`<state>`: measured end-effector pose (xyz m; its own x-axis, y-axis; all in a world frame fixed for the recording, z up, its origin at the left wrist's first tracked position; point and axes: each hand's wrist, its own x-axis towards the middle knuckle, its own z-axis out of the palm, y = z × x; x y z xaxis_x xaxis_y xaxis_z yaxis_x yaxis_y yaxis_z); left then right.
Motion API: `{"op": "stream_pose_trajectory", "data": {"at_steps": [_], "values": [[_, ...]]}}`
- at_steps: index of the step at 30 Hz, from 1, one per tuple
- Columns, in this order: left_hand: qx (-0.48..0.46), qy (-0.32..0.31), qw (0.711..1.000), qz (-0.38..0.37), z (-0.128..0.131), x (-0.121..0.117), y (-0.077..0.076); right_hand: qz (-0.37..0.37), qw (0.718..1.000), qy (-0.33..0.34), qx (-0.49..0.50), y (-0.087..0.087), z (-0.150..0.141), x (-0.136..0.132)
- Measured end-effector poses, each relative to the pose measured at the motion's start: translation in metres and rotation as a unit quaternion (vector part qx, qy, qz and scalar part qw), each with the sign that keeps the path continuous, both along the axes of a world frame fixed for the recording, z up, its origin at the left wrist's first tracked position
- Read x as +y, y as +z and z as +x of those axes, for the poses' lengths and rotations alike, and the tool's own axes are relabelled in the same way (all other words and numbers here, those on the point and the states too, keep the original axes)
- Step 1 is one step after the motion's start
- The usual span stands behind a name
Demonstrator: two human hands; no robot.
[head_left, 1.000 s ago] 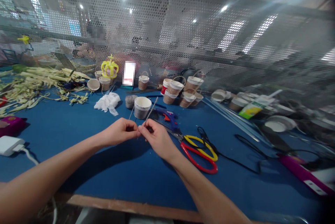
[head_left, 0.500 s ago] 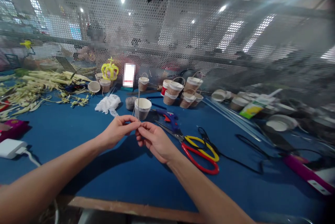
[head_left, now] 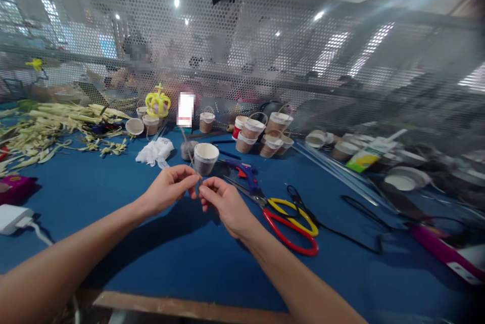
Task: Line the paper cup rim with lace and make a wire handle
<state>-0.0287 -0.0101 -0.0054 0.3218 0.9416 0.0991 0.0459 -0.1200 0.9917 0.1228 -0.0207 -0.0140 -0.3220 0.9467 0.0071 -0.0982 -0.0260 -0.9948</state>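
My left hand (head_left: 172, 187) and my right hand (head_left: 224, 202) meet over the middle of the table, thumbs and forefingers pinched. Between them they grip a thin grey strand (head_left: 188, 148), whose free part sticks up and leans left; its lower end is hidden by my fingertips. Just beyond my fingers stands a small grey cup (head_left: 205, 158) with a white rim. A ball of grey yarn (head_left: 187, 150) lies left of the cup. Scissors (head_left: 290, 225) with one red and one yellow handle lie beside my right hand, near a blue glue gun (head_left: 246, 175).
A crumpled white tissue (head_left: 155, 152) lies behind my left hand. Pale dried plant strips (head_left: 64, 122) pile up at the left. Several small baskets (head_left: 252, 132) stand along the perforated metal screen (head_left: 212, 51). Long clear sticks (head_left: 341, 172) and a black cable (head_left: 350, 240) lie at the right.
The strand's upper part has swung from nearly upright to leaning left. My fingertips have drawn slightly apart, and both hands still pinch.
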Motion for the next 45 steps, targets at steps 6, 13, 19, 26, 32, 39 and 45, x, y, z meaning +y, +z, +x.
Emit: {"op": "stream_pose_trajectory", "data": {"at_steps": [6, 13, 19, 26, 32, 39, 45], "values": [[0.034, 0.002, 0.999, 0.004, 0.001, -0.002, 0.002, 0.074, 0.994, -0.009, -0.083, -0.004, 0.002, 0.002], [0.074, -0.001, 0.996, 0.043, -0.003, 0.0, 0.006, 0.144, 0.968, -0.012, -0.207, 0.009, 0.008, 0.004], [0.04, 0.04, 0.996, 0.065, -0.01, 0.007, 0.007, 0.144, 0.833, -0.229, -0.483, 0.039, 0.062, 0.048], [-0.002, 0.062, 0.996, 0.068, -0.009, 0.007, 0.006, 0.012, 0.76, -0.154, -0.631, 0.022, 0.09, 0.084], [-0.024, 0.059, 0.996, 0.068, -0.007, 0.006, 0.006, -0.025, 0.762, -0.114, -0.637, 0.018, 0.09, 0.084], [-0.034, 0.066, 0.995, 0.06, -0.007, 0.01, 0.012, -0.031, 0.823, -0.164, -0.544, 0.016, 0.093, 0.081], [-0.045, 0.071, 0.996, 0.027, -0.009, 0.017, 0.015, 0.025, 0.89, -0.263, -0.372, 0.03, 0.095, 0.067]]}}
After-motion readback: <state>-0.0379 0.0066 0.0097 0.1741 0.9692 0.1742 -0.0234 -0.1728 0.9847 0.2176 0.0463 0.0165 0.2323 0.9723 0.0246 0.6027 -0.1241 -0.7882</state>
